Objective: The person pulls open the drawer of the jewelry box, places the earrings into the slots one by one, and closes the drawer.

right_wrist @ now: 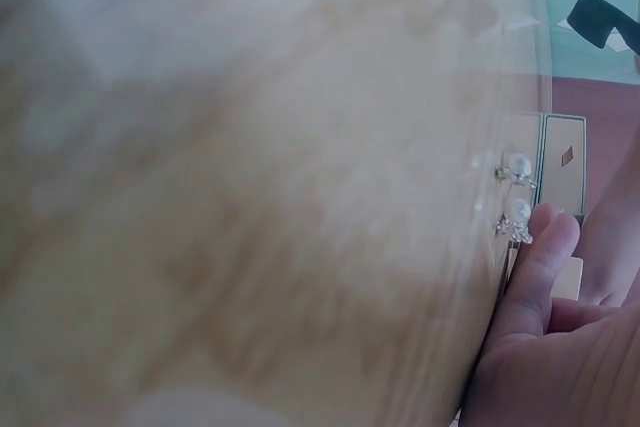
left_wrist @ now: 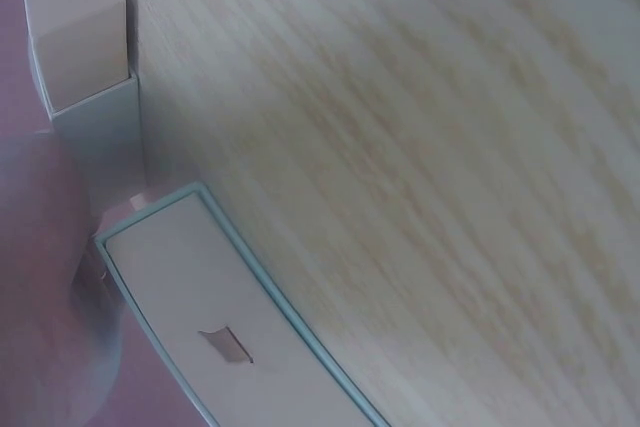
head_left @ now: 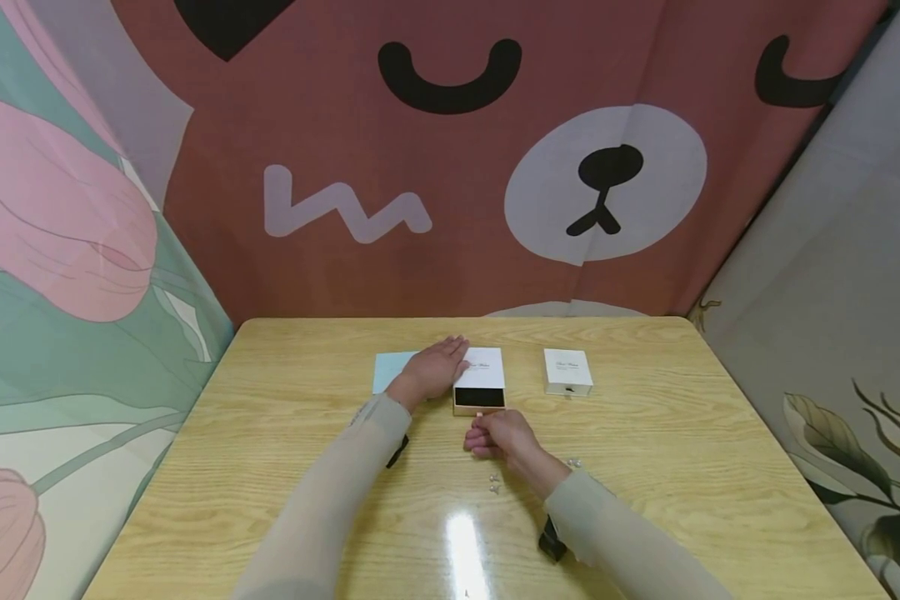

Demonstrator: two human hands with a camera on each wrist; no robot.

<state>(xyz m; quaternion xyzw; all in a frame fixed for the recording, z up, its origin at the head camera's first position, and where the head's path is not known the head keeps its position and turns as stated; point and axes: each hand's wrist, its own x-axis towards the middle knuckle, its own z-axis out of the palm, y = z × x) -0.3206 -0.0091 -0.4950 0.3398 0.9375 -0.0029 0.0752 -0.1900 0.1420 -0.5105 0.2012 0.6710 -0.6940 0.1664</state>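
Note:
A white drawer box (head_left: 482,358) stands near the back middle of the table, its drawer (head_left: 480,410) partly pulled out and showing a black inside. My left hand (head_left: 437,367) rests on the box's left part, fingers stretched toward the back. At the drawer's front, my right hand (head_left: 501,433) pinches the small pull tab with thumb and forefinger. A light blue box (head_left: 392,367) lies left of it, partly behind the left hand; its pale front with a small tab (left_wrist: 228,344) shows in the left wrist view. Two pearl earrings (right_wrist: 518,209) lie near the right hand.
A second white box (head_left: 567,371), closed, stands to the right. More small shiny pieces (head_left: 574,462) lie beside the right forearm. A black strap sits on each wrist. A printed curtain (head_left: 345,275) hangs behind the table's back edge.

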